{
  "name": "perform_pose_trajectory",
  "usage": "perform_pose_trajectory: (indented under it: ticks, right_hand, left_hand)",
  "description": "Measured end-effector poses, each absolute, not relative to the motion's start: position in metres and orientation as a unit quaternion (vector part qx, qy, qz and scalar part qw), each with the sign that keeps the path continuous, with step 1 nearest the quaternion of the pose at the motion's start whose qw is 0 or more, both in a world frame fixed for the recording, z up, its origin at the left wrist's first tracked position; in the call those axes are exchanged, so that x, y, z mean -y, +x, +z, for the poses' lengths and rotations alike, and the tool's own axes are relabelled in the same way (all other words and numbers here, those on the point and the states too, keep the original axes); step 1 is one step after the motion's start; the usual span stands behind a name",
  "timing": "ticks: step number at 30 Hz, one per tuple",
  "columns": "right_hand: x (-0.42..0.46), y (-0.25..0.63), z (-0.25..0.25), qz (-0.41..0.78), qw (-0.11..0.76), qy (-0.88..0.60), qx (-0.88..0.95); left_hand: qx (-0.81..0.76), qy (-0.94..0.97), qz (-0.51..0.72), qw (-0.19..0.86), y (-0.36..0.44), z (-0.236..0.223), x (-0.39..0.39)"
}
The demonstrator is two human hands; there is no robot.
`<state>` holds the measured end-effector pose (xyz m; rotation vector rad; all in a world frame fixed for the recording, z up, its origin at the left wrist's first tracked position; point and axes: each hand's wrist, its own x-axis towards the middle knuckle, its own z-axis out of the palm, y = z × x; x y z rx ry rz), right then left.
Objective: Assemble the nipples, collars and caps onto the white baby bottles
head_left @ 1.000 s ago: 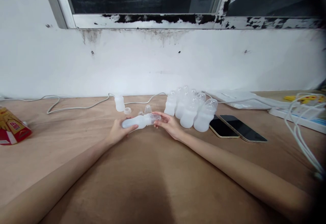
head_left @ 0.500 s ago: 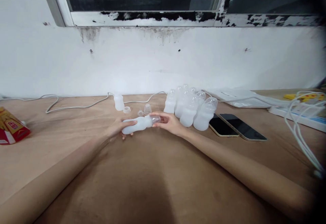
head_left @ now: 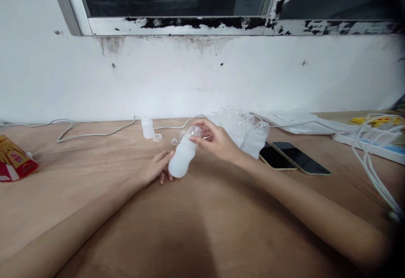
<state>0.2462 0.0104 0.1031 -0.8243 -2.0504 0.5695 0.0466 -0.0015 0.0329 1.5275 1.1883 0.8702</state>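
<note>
A frosted white baby bottle (head_left: 182, 156) with a clear domed cap leans to the right, its base towards me. My right hand (head_left: 212, 139) grips it by the capped top. Beside its base is my left hand (head_left: 160, 167), fingers apart and at most touching the bottle's side. Beyond the bottle lie a clear nipple (head_left: 174, 141) and a clear domed cap (head_left: 182, 135), the cap partly hidden. Further left an uncapped bottle (head_left: 147, 128) stands near the wall, with a collar ring (head_left: 157, 137) next to it.
Several capped bottles (head_left: 255, 141) stand right of my right hand, partly covered by it. Two phones (head_left: 300, 158) lie beside them. A white plastic bag (head_left: 303, 122), a power strip (head_left: 376, 145) and loose cables (head_left: 371, 172) are at the right. A red box (head_left: 15, 160) sits far left.
The bottle has swung from lying nearly level to a steeper tilt and shifted right, held at its top by my right hand. My left hand has loosened from around its body.
</note>
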Motion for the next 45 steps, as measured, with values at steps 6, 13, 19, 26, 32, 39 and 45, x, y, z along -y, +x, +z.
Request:
perform_pose_trajectory:
  ticks: [6, 13, 19, 26, 32, 39, 45]
  right_hand:
    - [-0.017, 0.268, 0.122, -0.031, 0.306, -0.48, 0.822]
    - [-0.039, 0.281, 0.11, -0.181, 0.198, -0.593, 0.76]
    - [-0.038, 0.283, 0.112, -0.248, 0.161, -0.604, 0.74]
    - [-0.036, 0.285, 0.114, -0.304, 0.166, -0.583, 0.735]
    - [-0.022, 0.253, 0.085, -0.222, 0.243, -0.433, 0.839]
    - [-0.013, 0.229, 0.013, 0.015, 0.129, -0.384, 0.914]
    - [-0.017, 0.231, 0.008, 0.03, 0.137, -0.389, 0.911]
  left_hand:
    - [-0.477, 0.708, 0.306, 0.422, 0.05, 0.025, 0.005]
    - [-0.483, 0.715, 0.289, 0.414, 0.048, 0.027, 0.005]
    - [-0.482, 0.72, 0.278, 0.413, 0.047, 0.025, 0.005]
    - [-0.475, 0.743, 0.269, 0.389, 0.045, 0.023, 0.003]
    - [-0.464, 0.819, 0.309, 0.137, 0.046, 0.02, 0.005]
    - [-0.467, 0.869, 0.161, 0.021, 0.043, 0.008, 0.0]
    - [-0.457, 0.879, 0.134, 0.017, 0.039, 0.007, -0.002]
